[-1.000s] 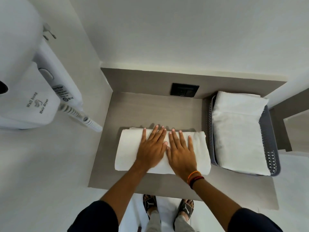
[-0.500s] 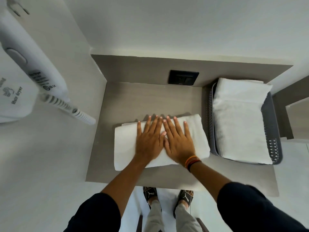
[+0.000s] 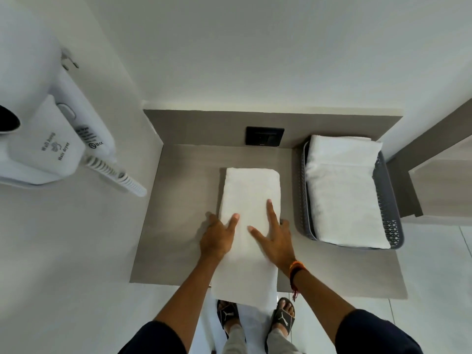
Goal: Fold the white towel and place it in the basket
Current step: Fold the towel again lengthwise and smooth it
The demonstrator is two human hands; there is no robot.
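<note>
The folded white towel (image 3: 249, 200) lies lengthwise on the grey counter (image 3: 178, 213), running away from me, with its near end hanging over the front edge. My left hand (image 3: 217, 238) clasps its left edge, one finger on top. My right hand (image 3: 274, 238) clasps the right edge, with the thumb and index finger spread on the cloth. The grey plastic basket (image 3: 392, 226) stands to the right, a hand's width from the towel, with another folded white towel (image 3: 342, 190) filling it.
A black wall socket (image 3: 264, 135) sits on the back panel behind the towel. A white wall hair dryer (image 3: 51, 149) with a coiled cord (image 3: 117, 175) hangs on the left wall. A wooden ledge (image 3: 439, 180) lies right of the basket.
The towel lay crosswise under both flat hands; now it is turned lengthwise, and the hands have parted to its two long edges. The camera view also shifted.
</note>
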